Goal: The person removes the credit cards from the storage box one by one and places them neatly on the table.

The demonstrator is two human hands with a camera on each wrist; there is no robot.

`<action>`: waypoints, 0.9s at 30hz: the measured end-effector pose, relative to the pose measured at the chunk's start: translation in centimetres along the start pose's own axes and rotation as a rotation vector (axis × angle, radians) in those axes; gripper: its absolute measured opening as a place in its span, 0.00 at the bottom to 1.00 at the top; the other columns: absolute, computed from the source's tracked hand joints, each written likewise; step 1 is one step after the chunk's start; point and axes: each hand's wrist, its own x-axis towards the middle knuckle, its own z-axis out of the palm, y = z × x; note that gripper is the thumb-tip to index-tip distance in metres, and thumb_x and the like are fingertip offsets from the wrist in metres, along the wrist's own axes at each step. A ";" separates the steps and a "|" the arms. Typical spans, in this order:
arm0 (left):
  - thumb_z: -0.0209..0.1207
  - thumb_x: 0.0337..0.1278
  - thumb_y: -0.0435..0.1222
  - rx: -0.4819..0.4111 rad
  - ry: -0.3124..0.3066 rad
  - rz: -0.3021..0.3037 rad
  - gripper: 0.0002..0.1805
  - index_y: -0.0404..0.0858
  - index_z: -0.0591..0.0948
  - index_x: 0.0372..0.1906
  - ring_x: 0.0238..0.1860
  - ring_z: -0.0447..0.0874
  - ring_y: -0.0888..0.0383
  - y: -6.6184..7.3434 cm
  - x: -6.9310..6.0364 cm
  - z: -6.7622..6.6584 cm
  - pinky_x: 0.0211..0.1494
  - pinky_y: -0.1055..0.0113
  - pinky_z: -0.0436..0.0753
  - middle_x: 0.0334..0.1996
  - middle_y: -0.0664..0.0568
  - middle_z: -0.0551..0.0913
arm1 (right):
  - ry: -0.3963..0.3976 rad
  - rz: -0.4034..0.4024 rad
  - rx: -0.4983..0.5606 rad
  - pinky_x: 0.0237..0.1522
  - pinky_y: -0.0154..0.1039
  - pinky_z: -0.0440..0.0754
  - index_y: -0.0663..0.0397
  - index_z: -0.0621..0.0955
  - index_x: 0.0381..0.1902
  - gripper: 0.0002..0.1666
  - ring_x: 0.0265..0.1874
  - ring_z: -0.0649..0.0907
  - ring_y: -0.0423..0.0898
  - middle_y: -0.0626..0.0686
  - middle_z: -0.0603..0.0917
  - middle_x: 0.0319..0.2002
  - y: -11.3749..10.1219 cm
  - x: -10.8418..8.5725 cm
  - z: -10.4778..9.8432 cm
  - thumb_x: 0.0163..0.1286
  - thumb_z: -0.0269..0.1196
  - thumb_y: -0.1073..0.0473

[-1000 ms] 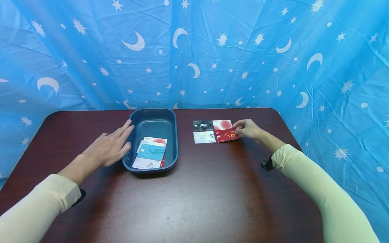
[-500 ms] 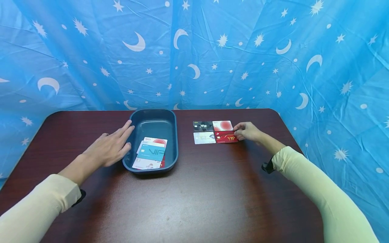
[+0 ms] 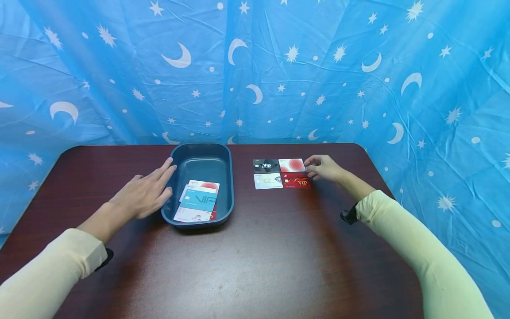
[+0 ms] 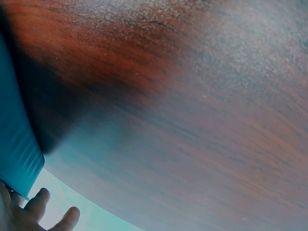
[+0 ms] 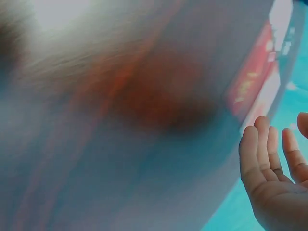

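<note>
Four cards lie edge to edge in two rows: a black card [image 3: 266,165] and a white card with red circles [image 3: 292,165] behind, a silvery white card [image 3: 268,180] and a red card [image 3: 296,180] in front. My right hand [image 3: 324,169] is at the right edge of these cards, its fingers loosely bent with nothing held; in the right wrist view the fingers [image 5: 262,149] stand apart near the red card [image 5: 250,77]. With fingers extended, my left hand [image 3: 141,192] rests against the left rim of a dark blue tray [image 3: 229,186].
Inside the tray several cards overlap, a teal card [image 3: 199,200] on top. Behind the brown table [image 3: 255,257] hangs a blue curtain [image 3: 279,71] with moons and stars.
The red card, tilted a second ago with my right fingers on it, now lies flat and aligned with the others. My right hand has released it and risen slightly. My left hand stays put.
</note>
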 end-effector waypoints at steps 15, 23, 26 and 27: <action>0.42 0.72 0.45 -0.008 -0.011 -0.007 0.36 0.30 0.54 0.77 0.71 0.63 0.34 0.1 0.2 0.1 0.62 0.29 0.66 0.78 0.35 0.47 | -0.170 -0.160 0.267 0.57 0.52 0.79 0.63 0.65 0.66 0.27 0.58 0.79 0.66 0.67 0.77 0.60 -9.1 -0.7 2.6 0.75 0.58 0.61; 0.43 0.72 0.45 -0.010 -0.009 -0.006 0.36 0.30 0.54 0.77 0.71 0.63 0.34 0.2 0.1 -0.1 0.62 0.30 0.67 0.78 0.34 0.47 | -0.281 -0.220 0.278 0.56 0.50 0.81 0.61 0.66 0.66 0.26 0.57 0.81 0.64 0.67 0.74 0.61 -13.3 -0.8 6.6 0.74 0.57 0.63; 0.43 0.72 0.45 -0.010 -0.006 -0.003 0.36 0.30 0.54 0.77 0.71 0.62 0.34 0.2 0.1 -0.1 0.62 0.31 0.68 0.78 0.34 0.47 | -0.309 -0.243 0.255 0.54 0.47 0.82 0.61 0.66 0.66 0.26 0.54 0.83 0.61 0.65 0.75 0.58 -14.7 -0.8 8.2 0.74 0.58 0.63; 0.43 0.72 0.45 -0.011 -0.006 -0.003 0.36 0.30 0.54 0.77 0.71 0.62 0.34 0.1 0.1 0.0 0.62 0.31 0.68 0.78 0.34 0.47 | -0.318 -0.252 0.246 0.54 0.47 0.82 0.62 0.66 0.66 0.27 0.53 0.84 0.61 0.64 0.76 0.57 -15.1 -0.7 8.6 0.74 0.59 0.62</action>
